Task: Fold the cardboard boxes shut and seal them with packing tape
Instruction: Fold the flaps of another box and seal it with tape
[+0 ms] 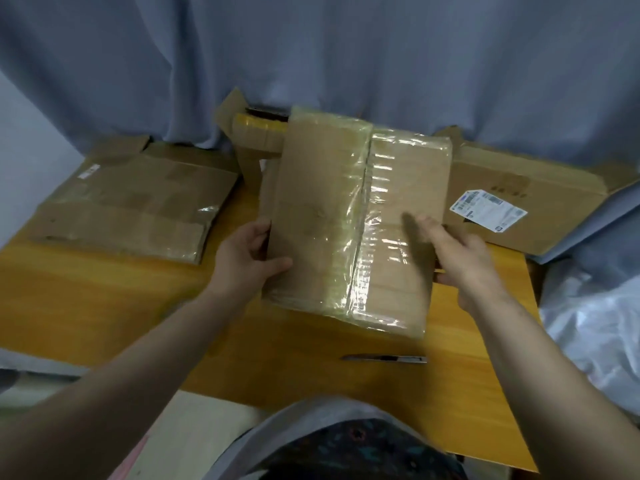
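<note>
The box (322, 209), tilted at the table (104, 289) middle, looked light, stiff but tape-slick, best gripped by its edges: left hand (247, 261) clasped the left edge, right hand (460, 254) lay flat-fingered against the right.

A closed brown box (322, 216) stood tilted at the centre, clear tape (362, 216) shining along its middle seam. One flattened box (131, 206) lay at ten o'clock, a labelled flattened box (540, 188) at two. Possibly a yellowish tape roll (258, 128) sat at twelve.
</note>
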A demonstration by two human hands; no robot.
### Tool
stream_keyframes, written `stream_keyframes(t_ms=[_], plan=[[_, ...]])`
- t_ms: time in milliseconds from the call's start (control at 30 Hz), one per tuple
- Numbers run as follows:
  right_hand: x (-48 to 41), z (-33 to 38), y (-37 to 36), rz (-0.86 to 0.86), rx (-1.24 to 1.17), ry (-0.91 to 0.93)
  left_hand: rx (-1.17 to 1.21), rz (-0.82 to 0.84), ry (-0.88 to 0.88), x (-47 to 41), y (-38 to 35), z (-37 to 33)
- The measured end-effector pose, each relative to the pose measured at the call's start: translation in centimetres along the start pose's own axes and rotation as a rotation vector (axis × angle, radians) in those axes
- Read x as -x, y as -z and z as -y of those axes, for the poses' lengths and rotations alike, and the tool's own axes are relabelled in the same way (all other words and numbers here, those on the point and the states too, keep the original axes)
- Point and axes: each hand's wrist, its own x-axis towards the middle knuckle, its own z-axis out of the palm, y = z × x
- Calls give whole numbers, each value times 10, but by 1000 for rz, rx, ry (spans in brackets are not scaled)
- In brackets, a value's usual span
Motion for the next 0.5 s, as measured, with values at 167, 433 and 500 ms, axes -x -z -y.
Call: stream_keyframes(t_ms=[167,433,500], plan=[[3,2,16,-96,-80,-11,-119,-29,-27,15,-22,11],[12,-34,22,-5,-230,-210,-323,96,215,26,-9,44],[10,-31,29,53,-156,-203,86,-3,322,23,-8,17]])
